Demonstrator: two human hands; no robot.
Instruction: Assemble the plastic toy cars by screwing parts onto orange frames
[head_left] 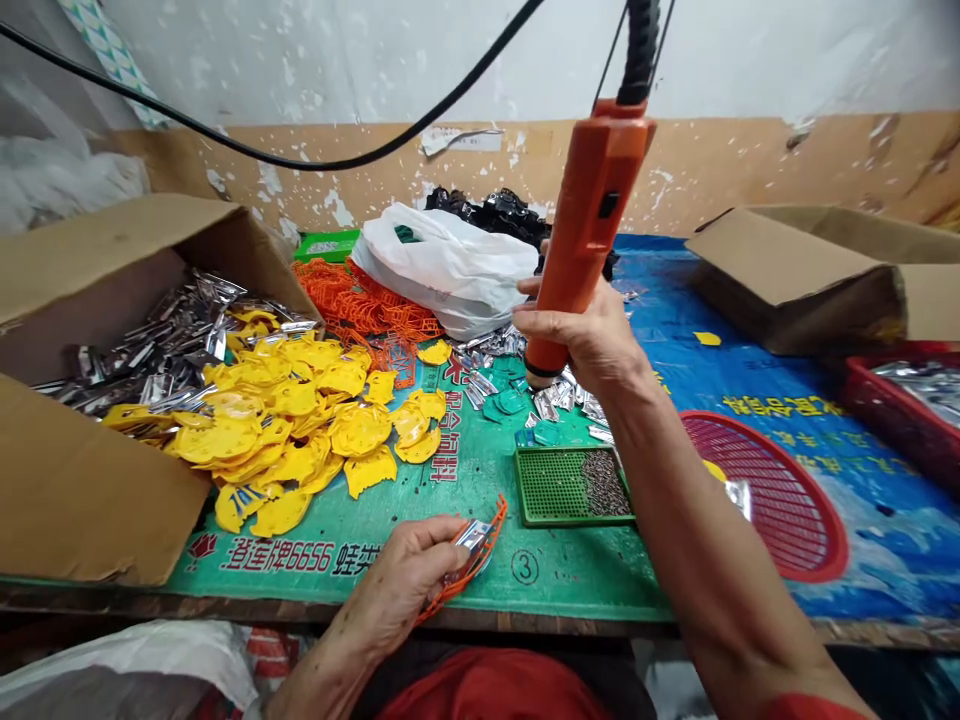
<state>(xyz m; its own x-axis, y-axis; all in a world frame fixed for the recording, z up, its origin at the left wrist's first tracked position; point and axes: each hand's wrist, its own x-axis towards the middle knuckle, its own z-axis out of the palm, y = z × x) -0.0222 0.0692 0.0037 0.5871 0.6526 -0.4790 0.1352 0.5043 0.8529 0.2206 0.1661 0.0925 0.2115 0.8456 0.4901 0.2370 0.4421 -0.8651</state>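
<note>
My left hand (412,575) is closed near the table's front edge, pinching an orange plastic lattice piece (491,535) together with a shiny silver strip (474,537). My right hand (592,335) is wrapped round an orange electric screwdriver (589,215) that hangs from a black coiled cord. The screwdriver points down, its lower end over loose silver and green pieces; its bit cannot be made out. Below it lies a green tray (551,487) with many small screws (604,485) gathered at its right side. The tray sits to the right of my left hand.
Yellow plastic pieces (292,400) spill from a cardboard box (97,480) of silver strips at left. Behind are orange lattice pieces (375,300) and a white bag (450,260). A red basket lid-like sieve (772,500), a red crate (900,420) and another box (802,270) stand right.
</note>
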